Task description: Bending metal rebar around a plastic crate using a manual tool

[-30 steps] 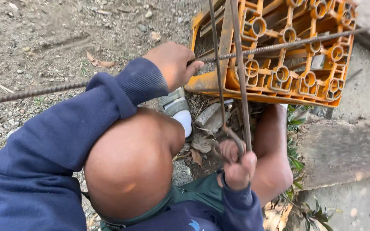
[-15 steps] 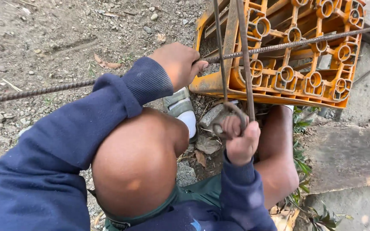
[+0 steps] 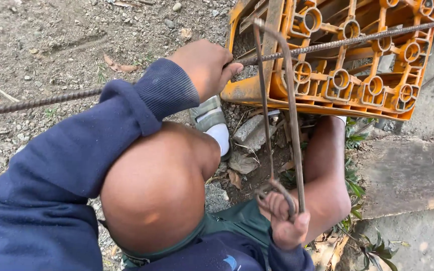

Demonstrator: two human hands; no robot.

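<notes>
The left hand [image 3: 206, 68] is clenched around a long ribbed rebar [image 3: 327, 45] that runs across the view from the dirt on the left to the far right, passing over an orange plastic crate [image 3: 357, 80]. The right hand [image 3: 287, 223] grips the near end of a bent rusty stirrup [image 3: 282, 100], fingers curled round its hooked corner; the stirrup's far end rises to about the rebar, though whether it touches the bar is hard to tell. Both sleeves [image 3: 76, 165] are dark blue. Between the hands sit the person's bare knees [image 3: 156, 190]. A white shoe [image 3: 214, 125] rests on gravel just below the crate, beside a grey stone [image 3: 254, 131]. A concrete slab [image 3: 408, 170] lies to the right.
</notes>
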